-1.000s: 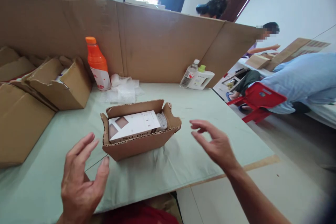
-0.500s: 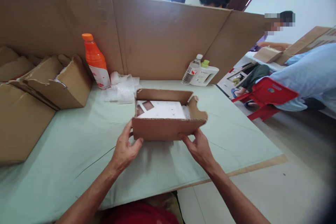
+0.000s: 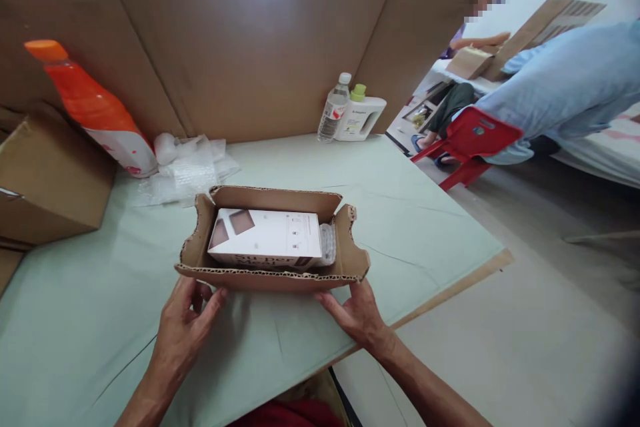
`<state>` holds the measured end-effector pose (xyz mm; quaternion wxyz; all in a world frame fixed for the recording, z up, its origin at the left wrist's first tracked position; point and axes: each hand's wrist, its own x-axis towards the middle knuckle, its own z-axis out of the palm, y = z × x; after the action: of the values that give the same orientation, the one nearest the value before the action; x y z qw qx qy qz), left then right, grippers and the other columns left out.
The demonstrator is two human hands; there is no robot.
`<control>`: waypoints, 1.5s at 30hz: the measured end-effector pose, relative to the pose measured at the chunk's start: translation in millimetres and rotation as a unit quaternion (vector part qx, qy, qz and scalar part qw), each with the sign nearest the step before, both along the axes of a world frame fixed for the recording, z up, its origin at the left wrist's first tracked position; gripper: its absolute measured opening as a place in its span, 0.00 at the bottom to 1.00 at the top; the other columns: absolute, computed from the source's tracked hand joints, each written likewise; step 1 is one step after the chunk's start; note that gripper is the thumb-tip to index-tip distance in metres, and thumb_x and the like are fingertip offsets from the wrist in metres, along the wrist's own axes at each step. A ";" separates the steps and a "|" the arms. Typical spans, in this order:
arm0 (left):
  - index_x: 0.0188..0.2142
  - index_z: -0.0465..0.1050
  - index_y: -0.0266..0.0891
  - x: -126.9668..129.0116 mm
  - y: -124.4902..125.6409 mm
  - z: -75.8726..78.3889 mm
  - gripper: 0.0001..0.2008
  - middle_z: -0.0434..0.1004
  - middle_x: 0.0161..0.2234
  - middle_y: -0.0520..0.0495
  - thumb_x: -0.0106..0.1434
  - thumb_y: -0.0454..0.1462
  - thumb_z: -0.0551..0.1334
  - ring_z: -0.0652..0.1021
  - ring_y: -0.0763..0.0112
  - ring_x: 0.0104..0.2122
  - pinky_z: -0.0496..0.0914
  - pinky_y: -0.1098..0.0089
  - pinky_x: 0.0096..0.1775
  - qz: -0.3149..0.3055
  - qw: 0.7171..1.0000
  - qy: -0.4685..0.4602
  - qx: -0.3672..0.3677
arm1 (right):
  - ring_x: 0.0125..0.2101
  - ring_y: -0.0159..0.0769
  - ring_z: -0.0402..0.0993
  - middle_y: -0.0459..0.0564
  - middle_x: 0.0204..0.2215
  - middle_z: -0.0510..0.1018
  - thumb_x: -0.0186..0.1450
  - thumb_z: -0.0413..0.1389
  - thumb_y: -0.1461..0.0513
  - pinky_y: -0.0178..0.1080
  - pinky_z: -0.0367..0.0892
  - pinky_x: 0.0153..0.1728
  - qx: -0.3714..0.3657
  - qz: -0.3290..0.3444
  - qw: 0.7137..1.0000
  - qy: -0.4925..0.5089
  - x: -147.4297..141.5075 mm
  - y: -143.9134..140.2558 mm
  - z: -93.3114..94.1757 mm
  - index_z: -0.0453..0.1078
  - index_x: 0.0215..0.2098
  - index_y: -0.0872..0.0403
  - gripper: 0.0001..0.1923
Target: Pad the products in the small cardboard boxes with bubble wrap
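An open cardboard box (image 3: 280,282) with notched, torn-looking edges is in front of me on the green cloth. Inside it lies a white printed carton (image 3: 270,230) with brown squares on its top, and some bubble wrap (image 3: 327,244) fills the right end. My left hand (image 3: 187,313) grips the box's near left corner, its thumb at the front wall and its other fingers partly hidden. At the near right corner my right hand (image 3: 357,313) has hold too, thumb along the front and fingertips out of sight beneath.
An orange bottle (image 3: 103,113) stands by bubble wrap sheets (image 3: 193,170) at the left. Cardboard boxes (image 3: 60,180) crowd the left edge. A water bottle (image 3: 334,110) and white jug (image 3: 361,117) stand against the cardboard partition (image 3: 260,47). A person sits on a red chair (image 3: 485,137) at right.
The view has swung right and downward. The box appears lower and tilted, so more of its inside and the carton's printed side show. Both hands have stayed at its near corners.
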<state>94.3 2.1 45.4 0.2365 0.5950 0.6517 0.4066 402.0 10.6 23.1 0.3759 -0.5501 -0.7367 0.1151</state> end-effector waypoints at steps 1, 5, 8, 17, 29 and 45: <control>0.30 0.67 0.42 1.6 0.7 -2.2 0.14 0.65 0.23 0.56 0.62 0.49 0.64 0.66 0.74 0.21 0.64 0.72 0.23 -0.002 1.000 -0.004 -0.007 | 0.59 0.58 0.70 0.61 0.61 0.70 0.65 0.60 0.52 0.58 0.72 0.54 -0.003 0.001 1.000 -0.001 1.8 1.6 -2.3 0.57 0.68 0.50 0.36; 0.36 0.70 0.42 16.7 19.0 -6.7 0.14 0.71 0.27 0.53 0.61 0.50 0.65 0.73 0.71 0.26 0.69 0.71 0.28 -0.019 0.998 -0.042 -0.033 | 0.54 0.58 0.73 0.61 0.56 0.75 0.66 0.59 0.53 0.59 0.73 0.52 -0.014 -0.028 0.999 -0.006 8.7 9.3 -9.7 0.59 0.66 0.49 0.32; 0.36 0.70 0.41 43.7 52.7 -3.6 0.15 0.71 0.26 0.53 0.61 0.50 0.65 0.75 0.70 0.26 0.68 0.71 0.27 -0.062 0.995 -0.065 -0.042 | 0.52 0.57 0.74 0.61 0.52 0.76 0.67 0.58 0.52 0.59 0.73 0.51 -0.002 -0.079 0.997 -0.010 27.2 17.4 -12.6 0.63 0.62 0.50 0.28; 0.52 0.70 0.37 193.0 193.7 -3.6 0.28 0.76 0.41 0.47 0.52 0.41 0.67 0.71 0.74 0.29 0.68 0.70 0.33 -0.241 0.929 -0.267 -0.083 | 0.58 0.57 0.68 0.62 0.57 0.70 0.65 0.60 0.48 0.60 0.68 0.56 0.051 -0.210 0.976 0.022 134.7 37.7 -19.6 0.58 0.62 0.51 0.33; 0.70 0.44 0.33 297.2 248.0 -35.8 0.50 0.66 0.61 0.28 0.53 0.38 0.67 0.75 0.72 0.37 0.71 0.66 0.43 -0.247 0.889 -0.365 -0.120 | 0.61 0.53 0.65 0.58 0.63 0.63 0.50 0.69 0.38 0.59 0.59 0.63 0.030 -0.156 0.966 0.203 240.3 87.0 -35.1 0.48 0.67 0.43 0.56; 0.59 0.71 0.37 233.7 167.9 -59.8 0.35 0.69 0.63 0.34 0.49 0.32 0.67 0.67 0.45 0.64 0.53 0.43 0.68 -0.348 0.917 -0.182 -0.067 | 0.60 0.50 0.67 0.56 0.63 0.65 0.51 0.70 0.47 0.55 0.67 0.57 0.129 -0.232 0.943 0.203 270.0 137.4 -38.7 0.44 0.71 0.42 0.58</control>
<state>328.0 170.0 -14.4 0.5165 0.6826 0.3751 0.3558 671.9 148.0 -15.6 0.6012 -0.6179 -0.5053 0.0377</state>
